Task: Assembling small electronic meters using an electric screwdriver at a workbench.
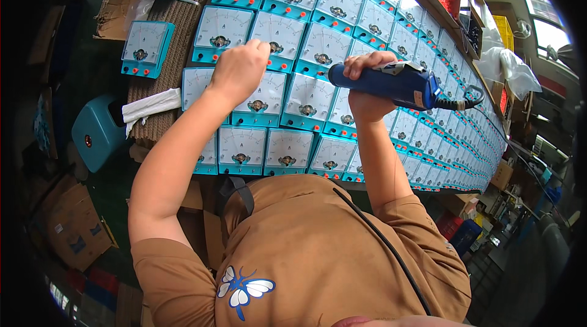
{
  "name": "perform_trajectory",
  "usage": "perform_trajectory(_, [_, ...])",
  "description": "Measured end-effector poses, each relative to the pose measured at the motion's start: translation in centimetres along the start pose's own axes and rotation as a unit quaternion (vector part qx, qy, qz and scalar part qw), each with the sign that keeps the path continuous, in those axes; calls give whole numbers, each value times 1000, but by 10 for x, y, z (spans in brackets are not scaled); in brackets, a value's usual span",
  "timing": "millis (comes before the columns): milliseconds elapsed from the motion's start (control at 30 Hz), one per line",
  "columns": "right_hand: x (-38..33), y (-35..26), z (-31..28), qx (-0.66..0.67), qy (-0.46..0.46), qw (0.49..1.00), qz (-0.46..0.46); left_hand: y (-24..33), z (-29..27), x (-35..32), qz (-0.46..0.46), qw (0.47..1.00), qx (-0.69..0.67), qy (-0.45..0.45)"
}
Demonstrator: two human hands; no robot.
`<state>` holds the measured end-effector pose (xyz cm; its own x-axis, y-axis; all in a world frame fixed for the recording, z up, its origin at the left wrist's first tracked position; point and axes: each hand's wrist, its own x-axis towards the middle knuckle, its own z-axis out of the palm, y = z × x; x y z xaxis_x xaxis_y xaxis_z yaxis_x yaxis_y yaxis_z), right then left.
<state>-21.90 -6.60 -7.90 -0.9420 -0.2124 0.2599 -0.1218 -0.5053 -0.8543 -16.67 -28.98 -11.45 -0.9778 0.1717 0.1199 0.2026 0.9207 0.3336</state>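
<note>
1. Looking across a bright workroom, windows (547, 21) up at the right, with row upon row of teal-cased meters (327, 40) spread out ahead and corrugated cardboard (199, 0) down the left side.
2. Over to the right hand (372, 107): wrapped snugly round a blue cylindrical tool (385, 85), in front of the meters from this angle, cable (452, 104) trailing from the right end.
3. Across to the left hand (238, 76): fingers (261, 47) bunched almost together at a meter's lower edge, near a red knob (283, 66). Pinching something or merely touching? Cannot tell.
4. Sizing up the tool: probably fairly heavy, stiff, smooth enough to slip; best gripped round mid-barrel, clear of the cable.
5. Now the meters: likely light and rigid, delicate around the dial and metal movement (307, 110); best taken by the case sides.
6. Hard to make out: any bit at the tool's left end, the left fingertips' undersides, any clear cover over the dials. Far rows shrinking to specks, and nearer meters partly blocked by both arms.
</note>
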Motion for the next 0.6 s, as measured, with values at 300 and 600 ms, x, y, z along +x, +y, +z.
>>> perform_trajectory(300, [-13,7,17,-32,-47,997,45,58,-14,-21,-313,545,-776,-56])
perform_trajectory(600, [7,-57,-7,242,-2,966,87,94,10,-32,-357,371,-856,-44])
